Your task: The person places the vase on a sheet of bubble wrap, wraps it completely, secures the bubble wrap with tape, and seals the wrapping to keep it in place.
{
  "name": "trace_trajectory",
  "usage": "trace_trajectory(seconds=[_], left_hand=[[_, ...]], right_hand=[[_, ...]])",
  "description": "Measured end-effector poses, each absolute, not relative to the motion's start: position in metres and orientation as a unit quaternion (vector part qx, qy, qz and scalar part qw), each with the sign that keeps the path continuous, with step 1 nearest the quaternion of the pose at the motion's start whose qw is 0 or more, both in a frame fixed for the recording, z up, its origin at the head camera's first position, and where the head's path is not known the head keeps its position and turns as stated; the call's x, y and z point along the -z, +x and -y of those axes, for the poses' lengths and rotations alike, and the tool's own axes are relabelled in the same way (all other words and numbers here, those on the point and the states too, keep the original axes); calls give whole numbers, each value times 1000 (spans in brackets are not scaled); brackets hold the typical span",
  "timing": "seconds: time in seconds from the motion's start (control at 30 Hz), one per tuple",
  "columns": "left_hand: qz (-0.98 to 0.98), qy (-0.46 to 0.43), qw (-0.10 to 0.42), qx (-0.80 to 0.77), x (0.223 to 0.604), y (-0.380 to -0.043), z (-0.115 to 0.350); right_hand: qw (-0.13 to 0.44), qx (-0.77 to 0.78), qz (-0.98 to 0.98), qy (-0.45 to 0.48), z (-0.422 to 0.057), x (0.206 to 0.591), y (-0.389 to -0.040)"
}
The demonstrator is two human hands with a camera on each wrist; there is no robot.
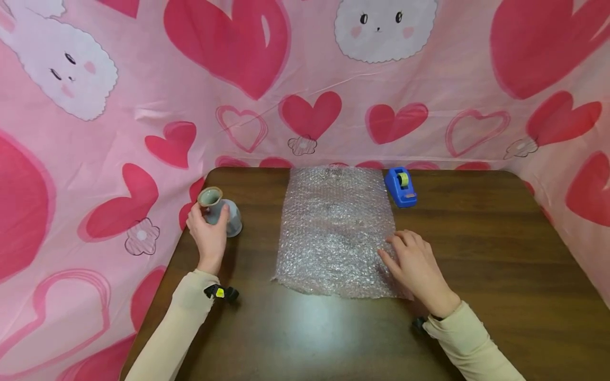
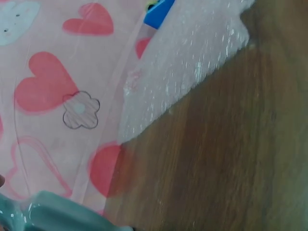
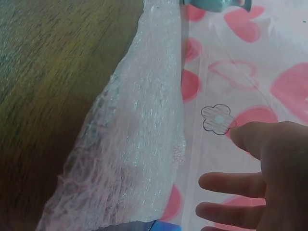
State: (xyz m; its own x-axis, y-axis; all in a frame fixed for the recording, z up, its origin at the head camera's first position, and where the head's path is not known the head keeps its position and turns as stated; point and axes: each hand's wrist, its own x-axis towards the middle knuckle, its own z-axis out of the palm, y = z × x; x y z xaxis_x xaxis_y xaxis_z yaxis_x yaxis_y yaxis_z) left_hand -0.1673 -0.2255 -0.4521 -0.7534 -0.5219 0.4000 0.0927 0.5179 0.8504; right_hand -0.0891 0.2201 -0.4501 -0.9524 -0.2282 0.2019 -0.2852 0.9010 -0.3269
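Observation:
At the table's left side my left hand (image 1: 208, 233) grips a grey-blue ceramic vase (image 1: 233, 218) by its neck, thumb on the near side. The vase has a brown rim and leans, its mouth toward the upper left. In the left wrist view the glazed vase (image 2: 62, 214) shows along the bottom edge. A sheet of bubble wrap (image 1: 333, 227) lies flat in the middle of the table. Over its right edge hovers my right hand (image 1: 419, 267), fingers loosely spread and holding nothing. The right wrist view shows those fingers (image 3: 233, 185) apart beside the bubble wrap (image 3: 139, 120).
A blue tape dispenser (image 1: 401, 188) with a yellowish roll stands at the back, by the wrap's far right corner. The dark wooden table (image 1: 491, 254) is enclosed by a pink heart-patterned cloth (image 1: 410, 79) at the back and sides.

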Motion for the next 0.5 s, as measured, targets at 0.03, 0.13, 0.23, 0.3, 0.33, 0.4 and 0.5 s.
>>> trace_trajectory(seconds=[0.03, 0.13, 0.23, 0.3, 0.33, 0.4, 0.5], left_hand=[[808, 133, 326, 472, 452, -169, 227], [812, 130, 328, 465, 453, -171, 230], [818, 126, 324, 458, 454, -172, 233], [821, 121, 326, 453, 453, -173, 235], [821, 120, 326, 453, 453, -173, 236], [820, 119, 327, 455, 452, -174, 237], [818, 122, 324, 459, 450, -175, 238]], right_hand=[[77, -178, 972, 131, -220, 450, -89], [73, -175, 973, 132, -221, 451, -88], [67, -171, 974, 134, -221, 451, -88], [62, -168, 975, 135, -221, 451, -88], [59, -166, 975, 136, -221, 451, -88], [56, -162, 976, 138, -221, 451, -88], [53, -157, 976, 142, -219, 450, -87]])
